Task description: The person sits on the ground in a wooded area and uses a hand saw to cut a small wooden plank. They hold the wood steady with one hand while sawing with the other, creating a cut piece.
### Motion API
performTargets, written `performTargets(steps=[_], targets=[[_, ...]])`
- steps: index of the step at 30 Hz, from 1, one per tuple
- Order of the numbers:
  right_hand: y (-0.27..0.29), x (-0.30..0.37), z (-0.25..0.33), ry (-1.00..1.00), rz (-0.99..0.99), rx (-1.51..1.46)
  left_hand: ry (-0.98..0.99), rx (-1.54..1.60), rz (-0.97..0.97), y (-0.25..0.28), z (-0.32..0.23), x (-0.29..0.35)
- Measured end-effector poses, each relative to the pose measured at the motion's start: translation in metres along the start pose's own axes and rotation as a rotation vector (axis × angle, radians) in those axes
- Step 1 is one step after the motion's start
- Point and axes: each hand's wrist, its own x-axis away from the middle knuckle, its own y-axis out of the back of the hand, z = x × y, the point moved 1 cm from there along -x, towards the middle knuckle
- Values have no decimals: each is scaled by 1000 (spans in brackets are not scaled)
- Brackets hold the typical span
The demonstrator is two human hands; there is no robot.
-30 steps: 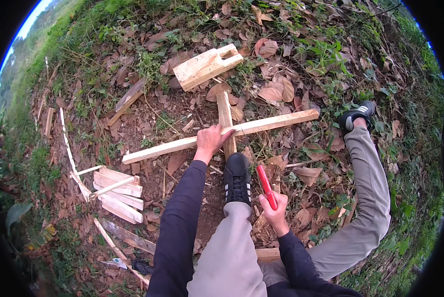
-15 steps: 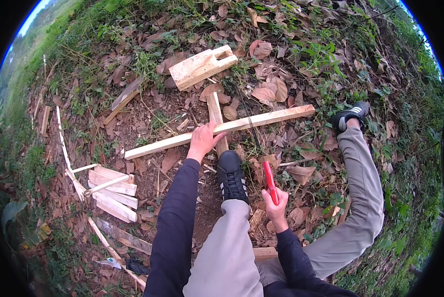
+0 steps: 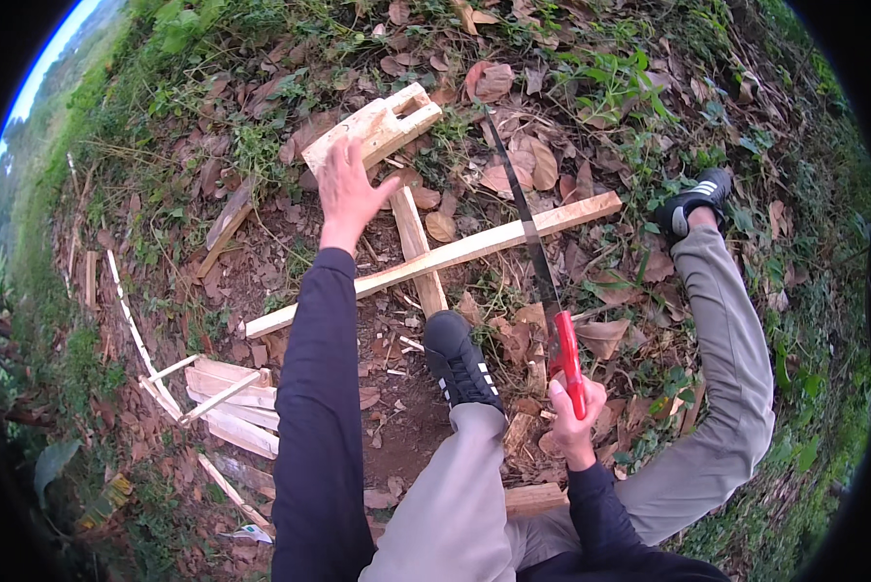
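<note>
My right hand (image 3: 576,412) is wrapped round the red handle of a handsaw (image 3: 540,262). The dark blade points up and away, passing over a long wooden strip (image 3: 474,249); whether it touches the wood I cannot tell. That strip lies across a shorter wooden piece (image 3: 412,231) on the ground, near the toe of my shoe. My left hand (image 3: 348,189) is open with fingers spread, holding nothing. It is at the near edge of a thick wooden block (image 3: 377,124) with a slot in its far end; its fingertips overlap the block, contact unclear.
My shoe (image 3: 460,361) stands close to the strips, and my other shoe (image 3: 692,204) is far right. Several cut wood pieces (image 3: 236,412) are stacked at the left. A loose wooden piece (image 3: 228,225) lies beyond them. Dry leaves (image 3: 600,338) and green weeds cover the sloping ground.
My left hand has let go of the long strip and moved forward to the block. The saw in my right hand has turned and shifted, its blade more in view.
</note>
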Motion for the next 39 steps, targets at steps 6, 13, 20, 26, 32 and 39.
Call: performTargets(steps=[6, 13, 20, 26, 32, 39], targets=[[-46, -98, -3, 527, 189, 479, 293, -255, 328, 2, 65, -58], [-63, -228, -105, 766, 332, 669, 170, -136, 207, 14, 43, -41], [-67, -193, -101, 918, 335, 694, -76, -131, 121, 50, 49, -28], [-42, -154, -52, 926, 278, 731, -283, -44, 83, 31, 14, -30], [-29, -126, -8, 930, 163, 728, -614, 61, 76, 43, -37, -35], [-16, -122, -2, 845, 78, 737, -991, -122, 232, 27, -148, -43]])
